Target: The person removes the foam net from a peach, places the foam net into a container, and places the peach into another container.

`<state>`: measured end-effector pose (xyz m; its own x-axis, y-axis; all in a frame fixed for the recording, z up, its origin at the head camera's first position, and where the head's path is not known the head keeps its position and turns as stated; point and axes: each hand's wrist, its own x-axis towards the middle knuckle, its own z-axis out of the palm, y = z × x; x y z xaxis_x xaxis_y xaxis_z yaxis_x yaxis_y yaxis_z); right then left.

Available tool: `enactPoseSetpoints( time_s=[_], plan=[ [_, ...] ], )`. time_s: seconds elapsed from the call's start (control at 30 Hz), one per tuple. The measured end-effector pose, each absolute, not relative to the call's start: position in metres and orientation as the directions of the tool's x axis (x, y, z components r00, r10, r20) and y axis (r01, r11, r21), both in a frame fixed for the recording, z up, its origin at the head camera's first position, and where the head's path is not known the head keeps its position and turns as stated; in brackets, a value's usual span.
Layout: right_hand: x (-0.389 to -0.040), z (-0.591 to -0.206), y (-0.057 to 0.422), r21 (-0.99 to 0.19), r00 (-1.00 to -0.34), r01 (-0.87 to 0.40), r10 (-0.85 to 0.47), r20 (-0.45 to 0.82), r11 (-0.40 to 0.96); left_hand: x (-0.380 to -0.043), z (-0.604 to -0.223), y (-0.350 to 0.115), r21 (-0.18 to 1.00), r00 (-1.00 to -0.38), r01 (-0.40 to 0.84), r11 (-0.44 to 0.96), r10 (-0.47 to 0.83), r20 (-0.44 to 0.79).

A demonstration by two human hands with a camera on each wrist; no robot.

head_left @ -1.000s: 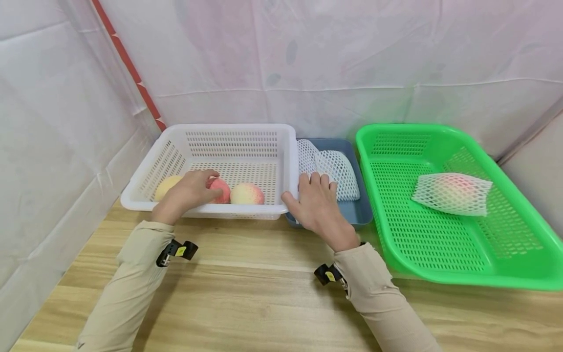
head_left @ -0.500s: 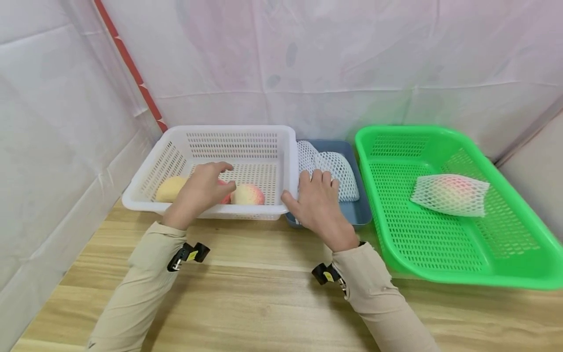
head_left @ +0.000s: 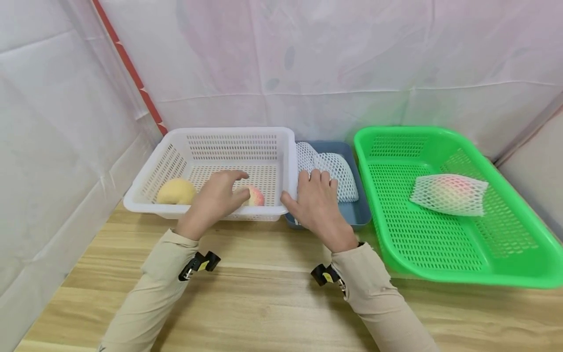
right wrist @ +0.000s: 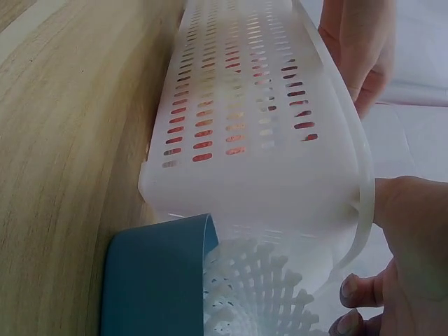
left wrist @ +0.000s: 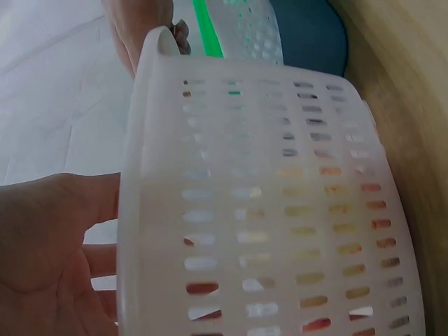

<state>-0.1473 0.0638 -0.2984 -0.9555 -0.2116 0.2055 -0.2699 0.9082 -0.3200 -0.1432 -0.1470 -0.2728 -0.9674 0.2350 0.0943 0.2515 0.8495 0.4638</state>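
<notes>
My left hand (head_left: 215, 200) hovers at the front rim of the white basket (head_left: 228, 131), thumb and fingers spread apart with nothing between them. Just beyond the thumb lies a yellow-and-pink peach (head_left: 257, 196), partly covered by the hand. A yellow fruit (head_left: 176, 191) sits at the basket's left; the red one is hidden behind my left hand. My right hand (head_left: 317, 205) has its thumb at the basket's front right corner, with its fingers reaching over white foam nets (head_left: 342, 176) in a blue tray (head_left: 355, 215). The right wrist view shows these fingers loosely bent.
To the right stands a large green basket (head_left: 380, 239) holding a peach in a foam net (head_left: 450, 193). The blue tray sits tightly between both baskets. White cloth (head_left: 343, 58) hangs behind and at the sides of the wooden table (head_left: 264, 303).
My left hand has moved right along the basket, from above the red fruit to the yellow-and-pink peach, uncovering the yellow fruit. My right hand has stayed in place.
</notes>
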Motion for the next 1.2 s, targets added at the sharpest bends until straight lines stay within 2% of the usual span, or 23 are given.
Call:
enactPoseSetpoints(
  time_s=[0.4,0.77,1.03,1.2],
  plan=[
    [-0.145,-0.285,0.075,-0.27,-0.97,-0.211,-0.167,0.177,0.939,-0.136,-0.271,-0.117,0.482,-0.924,0.382,0.788,0.32,0.209],
    [-0.138,-0.267,0.109,-0.225,-0.978,-0.145,-0.106,0.178,0.963,-0.135,-0.279,-0.087,0.47,-0.866,0.499,0.728,0.413,0.281],
    [-0.137,-0.242,0.161,-0.182,-0.998,-0.024,-0.012,0.064,0.983,-0.132,-0.286,-0.065,0.397,-0.837,0.54,0.742,0.422,0.35],
    [-0.14,-0.23,0.205,-0.17,-1.0,0.013,0.011,-0.014,0.985,-0.127,-0.292,-0.044,0.273,-0.811,0.558,0.784,0.444,0.382]
  ],
)
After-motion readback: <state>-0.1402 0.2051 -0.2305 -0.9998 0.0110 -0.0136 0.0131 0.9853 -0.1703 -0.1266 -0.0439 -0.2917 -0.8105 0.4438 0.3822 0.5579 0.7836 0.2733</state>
